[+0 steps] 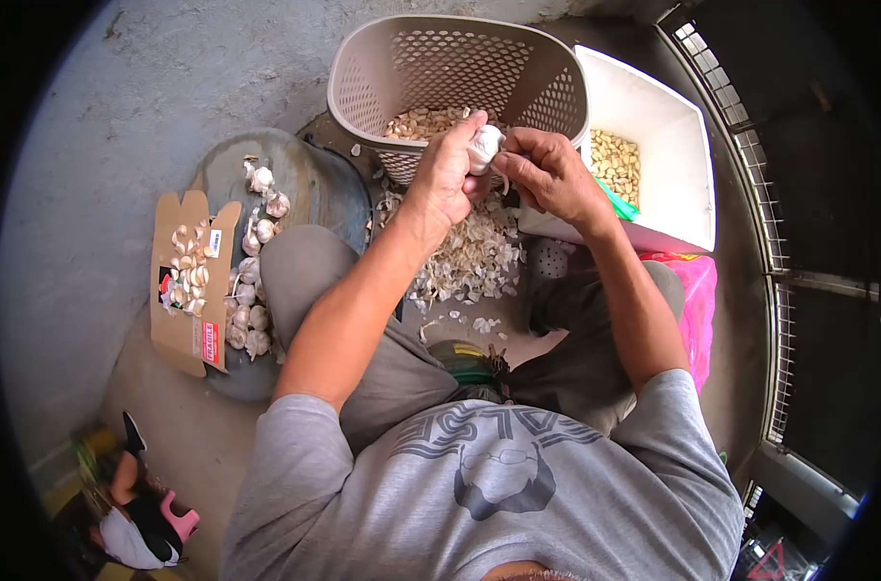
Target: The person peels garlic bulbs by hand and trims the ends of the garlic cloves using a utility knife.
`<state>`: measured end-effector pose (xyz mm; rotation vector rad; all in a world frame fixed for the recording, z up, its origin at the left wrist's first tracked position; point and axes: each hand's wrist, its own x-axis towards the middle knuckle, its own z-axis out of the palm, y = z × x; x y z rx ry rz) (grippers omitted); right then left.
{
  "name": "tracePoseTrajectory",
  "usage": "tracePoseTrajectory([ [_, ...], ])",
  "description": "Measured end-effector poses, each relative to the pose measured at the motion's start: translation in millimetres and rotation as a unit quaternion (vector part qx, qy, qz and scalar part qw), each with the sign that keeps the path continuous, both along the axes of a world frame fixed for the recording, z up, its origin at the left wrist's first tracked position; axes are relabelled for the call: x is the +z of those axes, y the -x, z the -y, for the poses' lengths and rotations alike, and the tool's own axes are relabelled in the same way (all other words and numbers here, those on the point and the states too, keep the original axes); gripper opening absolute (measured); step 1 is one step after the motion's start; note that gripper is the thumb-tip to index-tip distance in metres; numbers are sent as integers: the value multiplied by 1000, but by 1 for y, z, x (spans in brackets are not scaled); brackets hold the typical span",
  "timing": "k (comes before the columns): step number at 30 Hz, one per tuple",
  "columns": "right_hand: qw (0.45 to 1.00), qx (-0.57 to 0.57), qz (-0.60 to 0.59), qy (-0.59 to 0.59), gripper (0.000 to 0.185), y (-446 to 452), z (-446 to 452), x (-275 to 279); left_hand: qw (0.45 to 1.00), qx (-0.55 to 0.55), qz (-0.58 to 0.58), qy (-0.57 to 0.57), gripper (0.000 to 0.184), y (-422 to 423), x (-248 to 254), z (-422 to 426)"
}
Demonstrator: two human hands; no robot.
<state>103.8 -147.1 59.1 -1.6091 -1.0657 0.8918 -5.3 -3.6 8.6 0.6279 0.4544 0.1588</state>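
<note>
A whole white garlic bulb [485,150] is gripped in my left hand [444,176], thumb along its top. From the other side, the bent fingers of my right hand [555,179] pinch the bulb's edge, where a pale strip of skin hangs down. Both hands are over the front rim of a brown perforated basket [340,92], which has unpeeled loose cloves [424,123] inside. Below them, a heap of papery garlic skins [469,254] covers the floor. More whole garlic bulbs [249,315] lie on a round grey surface at left, beside flattened cardboard [166,254] bearing loose cloves [188,271].
Right of the basket stands a white box [668,116] with pale cloves [615,160] and a green item [617,200]. A pink bag [699,310] is beside my knee. A wall [169,87] rises at left, a metal grille [758,184] at right. Another person [135,518] appears lower left.
</note>
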Motion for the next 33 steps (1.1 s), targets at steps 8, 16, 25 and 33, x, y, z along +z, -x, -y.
tracePoseTrajectory([
  [8,975,148,167,-6,17,54,4,7,995,-27,77,64,35,2,8,-24],
  [16,975,-87,198,61,23,21,6,23,992,69,-59,-84,29,1,19,-9],
  [25,967,-44,240,-69,14,5,4,1,988,4,2,-156,34,0,19,5],
  [33,962,120,243,40,15,14,7,-3,973,89,26,-211,48,-1,21,-12],
])
